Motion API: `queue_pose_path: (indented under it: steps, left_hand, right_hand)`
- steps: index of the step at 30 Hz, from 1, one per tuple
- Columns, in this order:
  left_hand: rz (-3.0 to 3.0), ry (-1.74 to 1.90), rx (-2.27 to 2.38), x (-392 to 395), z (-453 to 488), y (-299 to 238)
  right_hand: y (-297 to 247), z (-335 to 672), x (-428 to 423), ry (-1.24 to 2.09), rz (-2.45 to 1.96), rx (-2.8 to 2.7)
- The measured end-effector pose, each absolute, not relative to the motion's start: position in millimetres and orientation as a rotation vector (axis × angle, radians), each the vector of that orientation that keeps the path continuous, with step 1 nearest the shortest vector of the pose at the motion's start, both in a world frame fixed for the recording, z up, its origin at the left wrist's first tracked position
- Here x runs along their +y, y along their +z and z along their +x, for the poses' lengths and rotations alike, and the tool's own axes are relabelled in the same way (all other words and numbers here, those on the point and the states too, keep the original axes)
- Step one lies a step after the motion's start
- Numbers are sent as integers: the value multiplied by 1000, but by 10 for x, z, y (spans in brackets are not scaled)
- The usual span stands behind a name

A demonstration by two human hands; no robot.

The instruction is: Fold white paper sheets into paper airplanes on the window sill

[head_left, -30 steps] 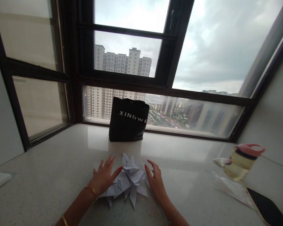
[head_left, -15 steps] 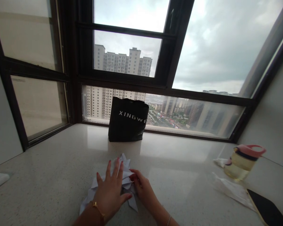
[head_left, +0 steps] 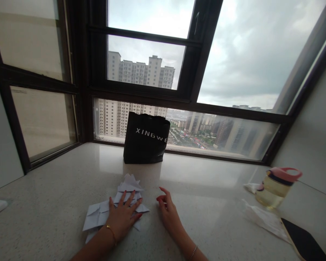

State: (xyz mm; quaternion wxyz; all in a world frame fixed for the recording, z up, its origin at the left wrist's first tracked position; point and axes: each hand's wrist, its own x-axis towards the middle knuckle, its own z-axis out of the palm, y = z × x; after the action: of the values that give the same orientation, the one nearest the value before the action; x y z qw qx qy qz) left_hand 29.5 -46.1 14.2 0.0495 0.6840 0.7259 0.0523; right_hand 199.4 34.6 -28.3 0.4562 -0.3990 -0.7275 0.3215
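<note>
Left hand (head_left: 122, 219): open flat, fingers spread, palm pressing down on the folded white paper (head_left: 99, 214). It grips nothing.
Right hand (head_left: 167, 214): beside the left hand and just clear of the paper. Fingers loosely curled, fingertips near the speckled countertop (head_left: 57, 203), holding nothing.

Paper: a loose heap of creased, pointed pieces lying under the left palm. It spreads outward to that hand's thumbless side, and one peaked piece stands just beyond the fingertips.

Handling, judged: very light, thin and limp except along the folds. It likely skates on the polished top and creases or tears if squeezed. The best hold is probably a pinch at a thick folded point or doubled edge, with the other hand pinning the heap.

Hard to make out:
- The part under the palm is hidden, so I cannot tell whether this is one sheet or several.
- The black bag (head_left: 146, 139), well beyond both hands, has lettering that runs out of sight around its side.
- Far off the right hand's outer side stand a pink-lidded bottle (head_left: 274, 185) and a white crumpled wrapper (head_left: 263, 217). A dark flat object (head_left: 304, 239) there is cut off by the frame, kind unclear.
</note>
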Motion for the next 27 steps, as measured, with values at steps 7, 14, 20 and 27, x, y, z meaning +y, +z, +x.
queue_pose_path:
  steps: [7,14,20,27]
  left_hand:
    - [2092,33,2239,-486,-326,278]
    - [1999,-22,2370,-539,-502,431]
    - [2152,195,2517,-463,-188,447]
    - [2481,373,1918,-271,218,2]
  right_hand:
    - [-262,1957,298,792,-962,-1853]
    - [-275,1970,296,797,-958,-1890]
    - [-234,1970,228,772,-917,-2017]
    - [-236,1973,191,644,-901,-2434]
